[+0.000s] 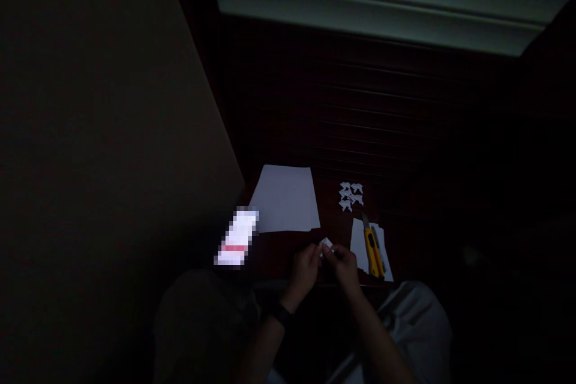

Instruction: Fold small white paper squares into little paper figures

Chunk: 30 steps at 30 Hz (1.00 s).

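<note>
Between my two hands, over the front edge of the dark table, is a small piece of folded white paper [326, 242]. My left hand [306, 265], with a dark band on its wrist, pinches the paper's left side. From the right, my right hand [344, 265] grips it too, the thumb lying on the paper. Its lower part is hidden by the fingers. Beyond my right hand lie several small folded paper figures [345, 194] in a cluster. A yellow utility knife [371, 252], blade pointing away from me, rests on smaller white sheets [359, 241] just right of my right hand.
A stack of large white paper [285, 198] lies at the table's back left. A bright, pixelated phone-like screen [238, 237] is at the left edge. A pale wall or panel [112, 132] rises on the left, and dark slats [360, 96] stand behind the table. The scene is dim.
</note>
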Each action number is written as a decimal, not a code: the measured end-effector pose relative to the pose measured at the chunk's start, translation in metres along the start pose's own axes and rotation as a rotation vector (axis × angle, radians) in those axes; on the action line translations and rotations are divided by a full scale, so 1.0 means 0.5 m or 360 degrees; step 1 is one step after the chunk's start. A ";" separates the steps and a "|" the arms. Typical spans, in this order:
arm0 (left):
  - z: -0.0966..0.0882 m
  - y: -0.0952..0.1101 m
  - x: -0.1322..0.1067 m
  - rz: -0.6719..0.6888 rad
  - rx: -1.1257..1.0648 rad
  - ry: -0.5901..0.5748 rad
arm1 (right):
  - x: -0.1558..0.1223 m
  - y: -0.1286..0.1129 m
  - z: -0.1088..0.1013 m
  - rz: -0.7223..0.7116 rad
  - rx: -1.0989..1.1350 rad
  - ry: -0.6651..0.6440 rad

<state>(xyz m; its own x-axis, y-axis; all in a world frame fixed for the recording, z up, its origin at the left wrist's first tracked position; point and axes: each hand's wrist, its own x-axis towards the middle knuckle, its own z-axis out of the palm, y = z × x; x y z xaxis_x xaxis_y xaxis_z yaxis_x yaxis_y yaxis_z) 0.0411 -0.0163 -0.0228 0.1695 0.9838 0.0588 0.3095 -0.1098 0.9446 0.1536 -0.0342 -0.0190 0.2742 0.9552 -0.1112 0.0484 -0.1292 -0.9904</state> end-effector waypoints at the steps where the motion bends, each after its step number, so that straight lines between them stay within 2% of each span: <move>1: 0.000 0.002 0.000 -0.0017 -0.0032 -0.0015 | 0.000 -0.001 0.002 -0.0008 0.0010 0.0013; 7: -0.007 0.012 -0.008 -0.0102 -0.0161 -0.0156 | -0.001 0.002 0.004 -0.0005 0.0102 0.0113; 12: -0.010 0.008 -0.014 0.0009 -0.0314 -0.0282 | 0.004 0.012 -0.007 0.0049 0.0274 0.0147; 19: -0.011 -0.006 -0.006 -0.0189 -0.0553 -0.0495 | 0.018 0.025 -0.025 0.0337 0.0645 -0.0037; 24: -0.023 -0.001 -0.004 -0.0143 -0.0486 -0.0513 | 0.019 0.017 -0.041 0.0273 0.0451 -0.0197; 30: -0.034 0.000 0.003 -0.0260 -0.0577 -0.0484 | 0.002 -0.007 -0.048 0.0128 0.0200 -0.0253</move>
<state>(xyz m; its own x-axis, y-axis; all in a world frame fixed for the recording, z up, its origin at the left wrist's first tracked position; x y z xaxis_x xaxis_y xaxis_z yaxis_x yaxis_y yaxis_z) 0.0254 -0.0124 -0.0172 0.4280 0.8921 -0.1450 0.0186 0.1517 0.9883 0.1770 -0.0392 -0.0137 0.1172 0.9744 -0.1920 -0.0905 -0.1821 -0.9791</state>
